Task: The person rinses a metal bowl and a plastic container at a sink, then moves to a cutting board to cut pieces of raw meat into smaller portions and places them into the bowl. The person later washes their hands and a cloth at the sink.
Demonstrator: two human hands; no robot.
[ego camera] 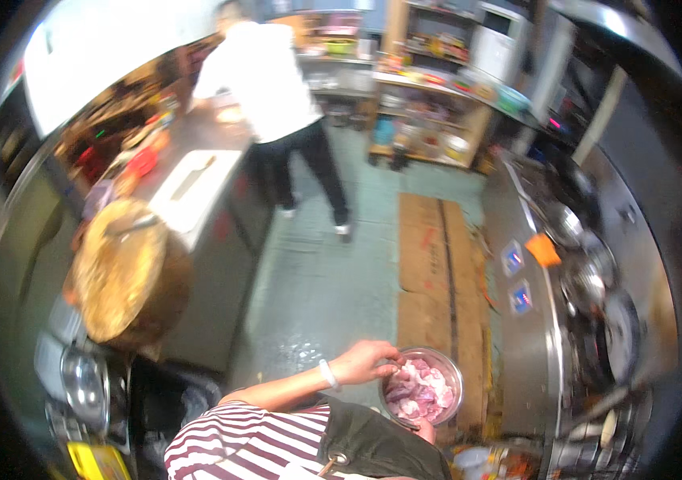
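A round stainless steel bowl of raw, pink meat pieces is held up in front of my dark apron. My left hand, with a pale band at its wrist, reaches in from the left; its thumb and fingers curl at the bowl's left rim. At the near side, my right hand supports the bowl. Much of that hand is hidden by the bowl and the apron.
Another person in a white top stands at the left counter. A thick wooden chopping block bears a cleaver; a white cutting board lies beyond. Flattened cardboard covers some floor. Woks line the right-hand range, near an orange cloth.
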